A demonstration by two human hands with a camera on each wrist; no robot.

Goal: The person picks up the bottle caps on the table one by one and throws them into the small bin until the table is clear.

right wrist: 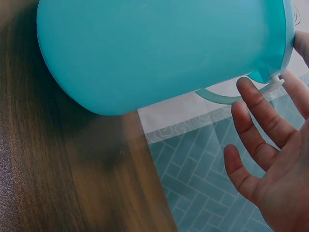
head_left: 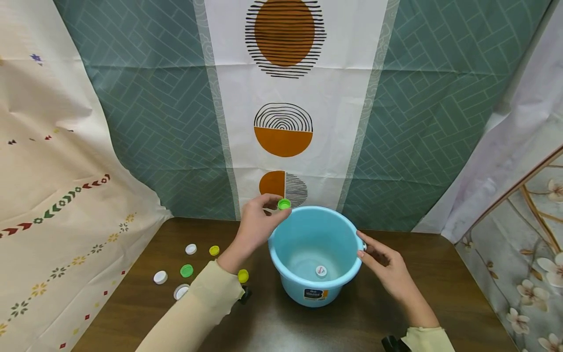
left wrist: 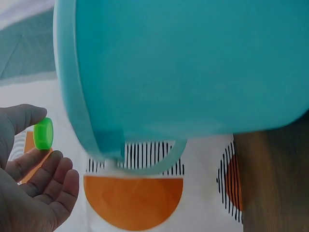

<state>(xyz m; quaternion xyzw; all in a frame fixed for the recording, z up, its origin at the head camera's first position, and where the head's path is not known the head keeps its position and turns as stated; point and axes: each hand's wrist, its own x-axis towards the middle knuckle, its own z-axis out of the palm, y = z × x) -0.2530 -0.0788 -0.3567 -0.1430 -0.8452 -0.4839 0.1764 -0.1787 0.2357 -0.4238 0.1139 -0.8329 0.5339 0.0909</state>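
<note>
My left hand (head_left: pixel 259 220) pinches a bright green bottle cap (head_left: pixel 284 204) between thumb and forefinger, at the upper left of the bucket's rim. The left wrist view shows that cap (left wrist: pixel 43 134) on edge, the other fingers loosely bent below it. A light blue bucket (head_left: pixel 288 287) stands upright on the table. Inside, on its floor, lies a white bottle cap (head_left: pixel 321 271). My right hand (head_left: pixel 389 269) touches the bucket's right rim with thumb and forefinger, near the handle's hinge. In the right wrist view its other fingers (right wrist: pixel 263 113) are spread, apart from the bucket wall.
Left of the bucket, several loose caps lie on the brown table (head_left: pixel 352 327), among them a white cap (head_left: pixel 160 277), a green cap (head_left: pixel 186 271) and a yellow cap (head_left: pixel 214 251). Another yellow cap (head_left: pixel 243 275) lies beside my left sleeve. Patterned sheets hang behind and at both sides.
</note>
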